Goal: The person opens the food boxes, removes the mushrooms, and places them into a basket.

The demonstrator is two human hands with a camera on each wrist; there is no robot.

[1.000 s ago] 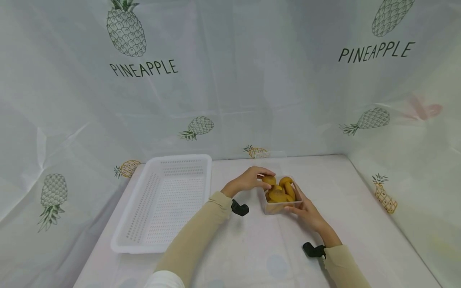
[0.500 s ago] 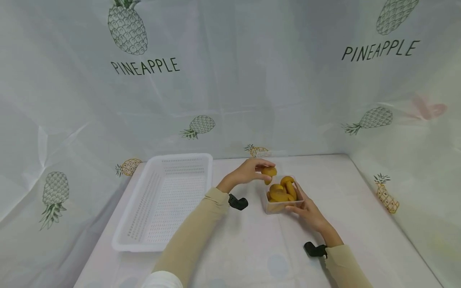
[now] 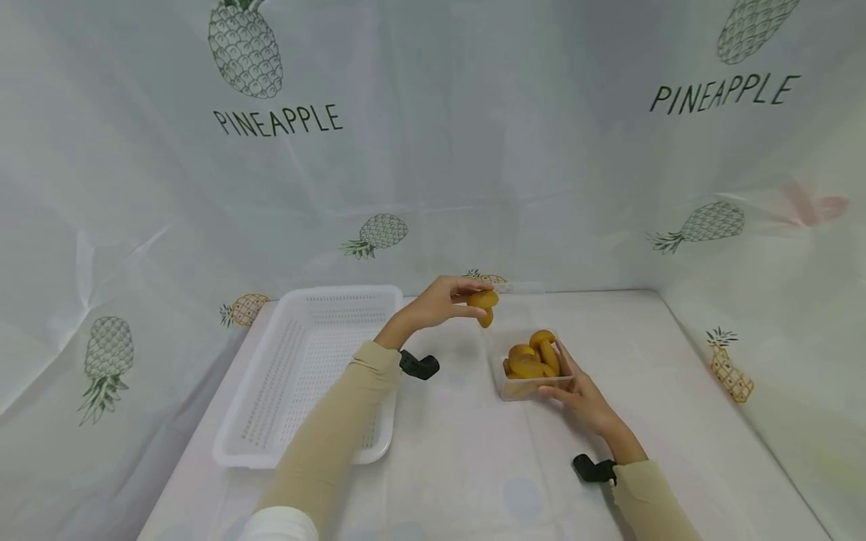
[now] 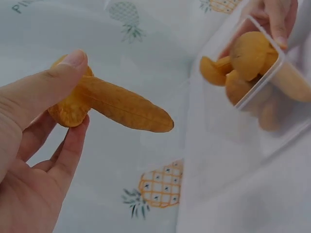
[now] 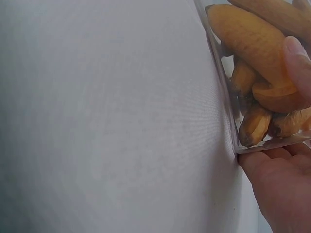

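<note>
A yellow-brown mushroom [image 3: 484,300] is held up in the air by my left hand [image 3: 433,303], its cap pinched between thumb and fingers. In the left wrist view the stem of this mushroom [image 4: 129,108] points away from the palm, to the right. My right hand [image 3: 587,402] grips the right front corner of a clear plastic box [image 3: 521,390] on the table. Its thumb [image 5: 302,65] lies across one wall in the right wrist view, with the fingers around another side. Several more mushrooms [image 3: 531,364] are heaped in the box.
Left of the box stands a white perforated plastic basket [image 3: 230,451] with no contents visible, partly covered by my left forearm. A clear flat plastic piece [image 3: 521,287] is at the table's back edge. Pineapple-printed sheeting [image 3: 440,150] hangs around the white table [image 3: 460,458].
My left hand has lifted one mushroom out of the box and carried it up and left, toward the basket. My right hand has kept its hold on the box.
</note>
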